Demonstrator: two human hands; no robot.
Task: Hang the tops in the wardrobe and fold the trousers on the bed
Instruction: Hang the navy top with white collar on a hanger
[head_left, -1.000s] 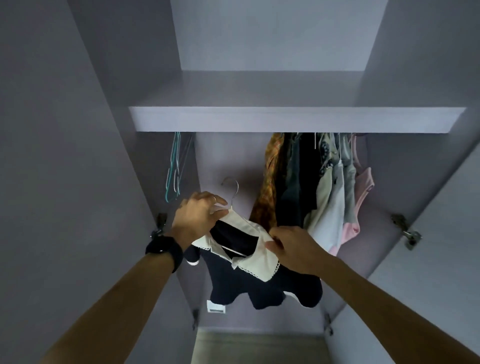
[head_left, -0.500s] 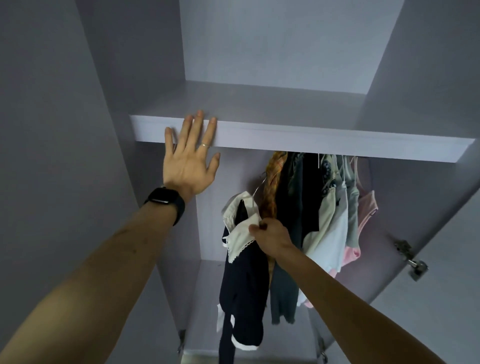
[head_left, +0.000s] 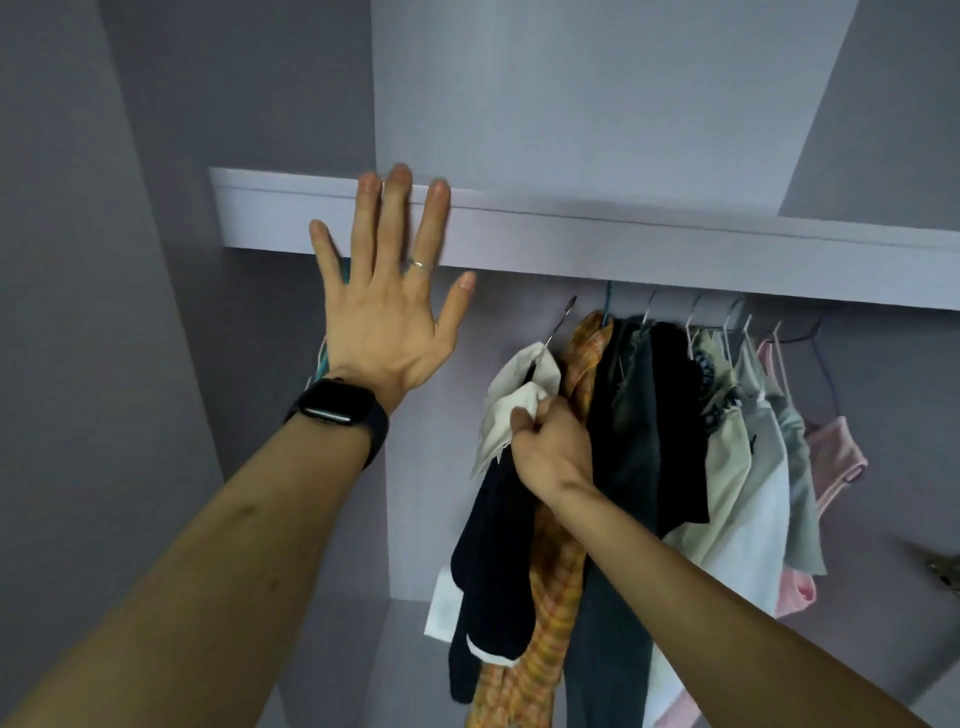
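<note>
Nearly hung: dark blue top with white collar (head_left: 496, 525), up beside the orange checked shirt (head_left: 587, 364). Gripped at the collar by the curled fingers of the right hand (head_left: 550, 447). Left hand (head_left: 382, 312) flat, fingers straight, on the pale purple wardrobe shelf (head_left: 623, 244). Thin metal hanger hook (head_left: 563, 322) hooked up or not: cannot tell. Other tops (head_left: 737, 467) hung already. Folding trousers probably left.
</note>
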